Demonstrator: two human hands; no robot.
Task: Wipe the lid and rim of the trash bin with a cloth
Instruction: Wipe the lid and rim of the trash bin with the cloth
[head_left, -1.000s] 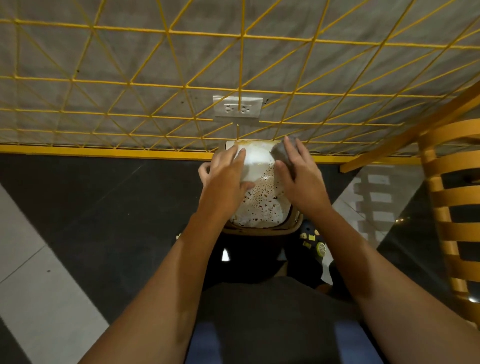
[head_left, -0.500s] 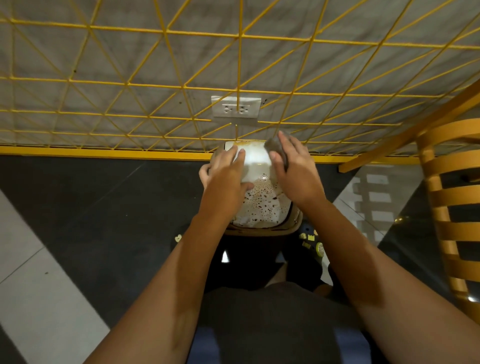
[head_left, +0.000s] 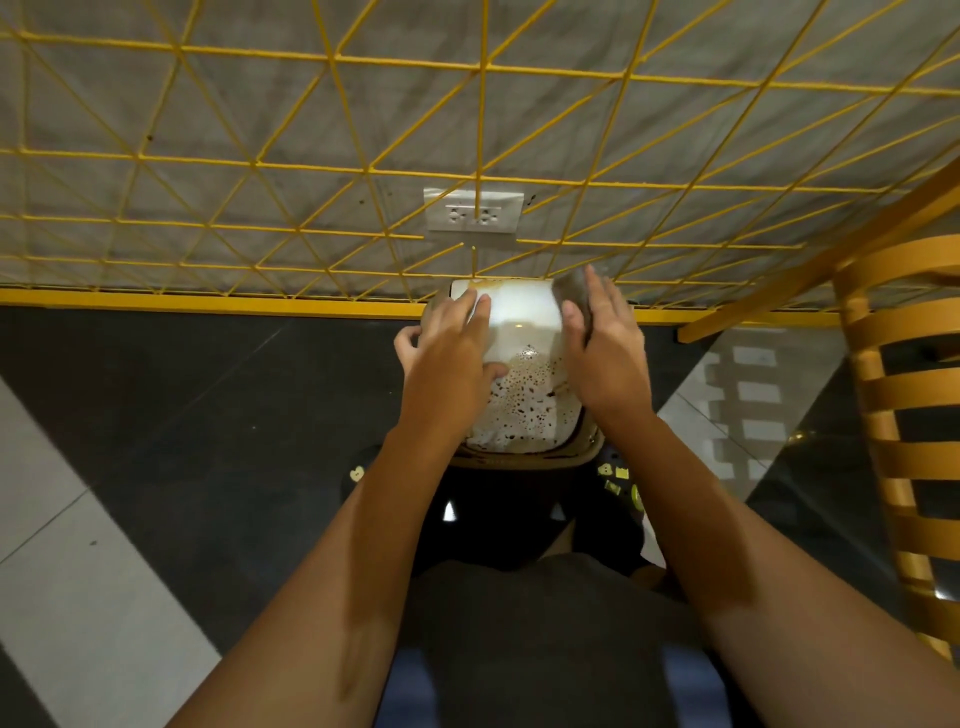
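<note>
A small trash bin stands on the dark floor against the wall, below me. Its white lid (head_left: 524, 358) is speckled with dark brown stains on the near half and looks cleaner at the far end. A brownish rim (head_left: 524, 460) shows along the near edge. My left hand (head_left: 452, 353) lies flat on the lid's left side, gripping its edge. My right hand (head_left: 602, 343) presses a grey cloth (head_left: 569, 293) against the lid's far right corner.
A grey wall with a yellow wire grid (head_left: 483, 156) and a white double socket (head_left: 474, 210) rises right behind the bin. A yellow wooden chair (head_left: 904, 415) stands at the right. My dark shoes (head_left: 618, 483) with yellow charms flank the bin.
My right hand has slid the cloth farther away along the lid's right side, toward the far corner. My left hand has stayed on the left edge.
</note>
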